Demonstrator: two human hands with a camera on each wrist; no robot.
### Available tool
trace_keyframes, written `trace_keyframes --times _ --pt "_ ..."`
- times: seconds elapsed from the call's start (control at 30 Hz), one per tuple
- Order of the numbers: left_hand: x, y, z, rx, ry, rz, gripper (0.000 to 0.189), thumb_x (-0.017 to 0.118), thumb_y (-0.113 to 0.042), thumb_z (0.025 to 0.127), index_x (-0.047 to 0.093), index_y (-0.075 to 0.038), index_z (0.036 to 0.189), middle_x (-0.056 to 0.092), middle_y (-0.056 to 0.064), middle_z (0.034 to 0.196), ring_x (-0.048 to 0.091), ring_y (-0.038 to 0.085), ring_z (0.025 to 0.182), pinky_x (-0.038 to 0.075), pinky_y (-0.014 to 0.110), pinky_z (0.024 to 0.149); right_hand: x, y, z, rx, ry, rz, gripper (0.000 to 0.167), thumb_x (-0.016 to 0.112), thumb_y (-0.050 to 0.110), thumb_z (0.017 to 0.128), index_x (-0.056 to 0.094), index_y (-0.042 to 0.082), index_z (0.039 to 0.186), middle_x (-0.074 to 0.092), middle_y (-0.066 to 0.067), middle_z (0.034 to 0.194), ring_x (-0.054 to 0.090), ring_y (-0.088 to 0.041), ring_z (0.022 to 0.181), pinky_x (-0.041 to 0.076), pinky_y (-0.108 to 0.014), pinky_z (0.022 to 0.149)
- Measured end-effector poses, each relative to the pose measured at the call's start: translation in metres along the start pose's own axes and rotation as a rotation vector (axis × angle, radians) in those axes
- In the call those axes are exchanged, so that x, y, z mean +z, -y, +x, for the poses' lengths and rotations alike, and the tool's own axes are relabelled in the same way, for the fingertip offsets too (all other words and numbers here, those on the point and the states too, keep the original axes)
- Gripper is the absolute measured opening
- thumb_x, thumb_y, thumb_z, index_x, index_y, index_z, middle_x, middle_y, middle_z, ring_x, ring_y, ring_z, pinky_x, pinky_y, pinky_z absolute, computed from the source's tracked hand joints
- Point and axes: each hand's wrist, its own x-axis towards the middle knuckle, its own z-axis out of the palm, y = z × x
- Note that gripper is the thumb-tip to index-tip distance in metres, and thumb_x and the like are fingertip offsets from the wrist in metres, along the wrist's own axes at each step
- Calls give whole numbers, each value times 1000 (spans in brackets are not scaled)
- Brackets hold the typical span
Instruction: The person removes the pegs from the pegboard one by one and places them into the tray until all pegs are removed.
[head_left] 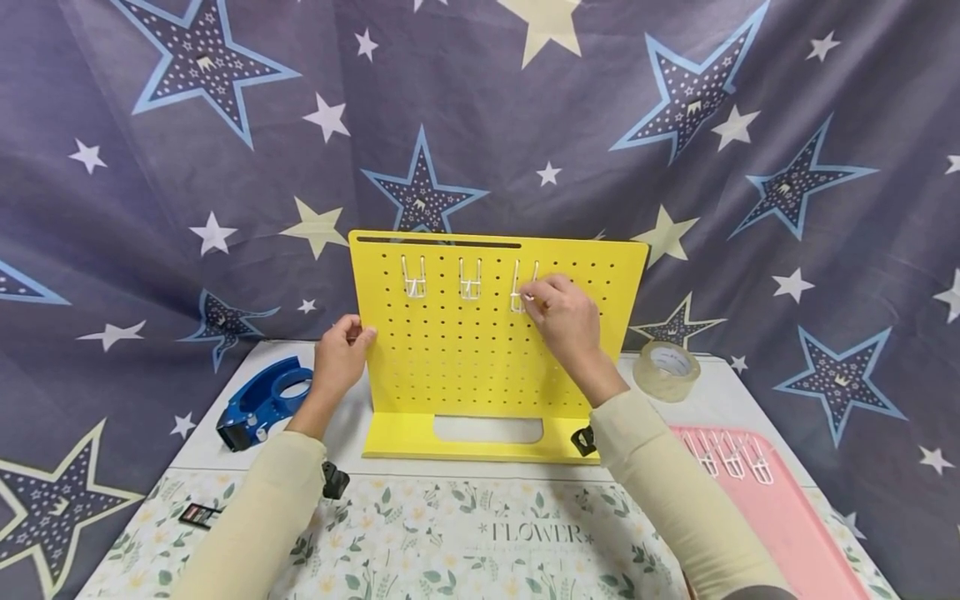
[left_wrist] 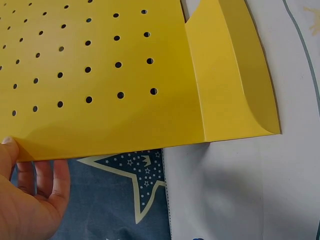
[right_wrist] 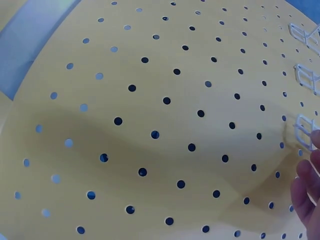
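A yellow pegboard (head_left: 450,358) stands upright on its base. My left hand (head_left: 339,354) holds its left edge; in the left wrist view the thumb lies on the front face and the other fingers are behind the edge. Near the top of the board, my right hand (head_left: 564,321) pinches a white wire hook (head_left: 516,287), whose right part the fingertips partly cover. To its left hang two similar hooks, the middle hook (head_left: 470,288) and the left hook (head_left: 415,288). All three hooks also appear at the right side of the right wrist view.
A blue tape dispenser (head_left: 262,400) lies left of the board, with a small black-and-red item (head_left: 198,516) nearer me. At right are a clear tape roll (head_left: 666,372) and a pink tray (head_left: 780,517) bearing several white hooks (head_left: 733,462). A star-patterned cloth (head_left: 525,117) hangs behind.
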Motion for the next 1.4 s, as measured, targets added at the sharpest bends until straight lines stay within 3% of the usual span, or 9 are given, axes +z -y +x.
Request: trace_keyframes --times 0.43,1.07,1.4 --pt "0 0 1 -10 6 -17 28 56 -30 106 60 -9 125 66 16 118 62 31 106 55 46 96 -5 0 0 -34 -40 -15 6 77 19 91 80 14 94 75 -5 92 70 -21 73 55 -33 60" --pt "0 0 0 17 -21 2 26 58 -28 105 62 -8 121 68 16 116 63 32 105 54 45 91 -6 0 2 -93 -89 -26 6 76 18 92 80 13 93 74 -5 87 69 -21 70 56 -35 59" --pt "0 1 1 24 -12 3 27 57 -29 105 62 -8 121 68 16 114 62 31 102 53 41 88 -20 -6 -5 -83 -66 3 3 79 16 89 80 17 92 74 -3 87 69 -19 71 55 -33 60"
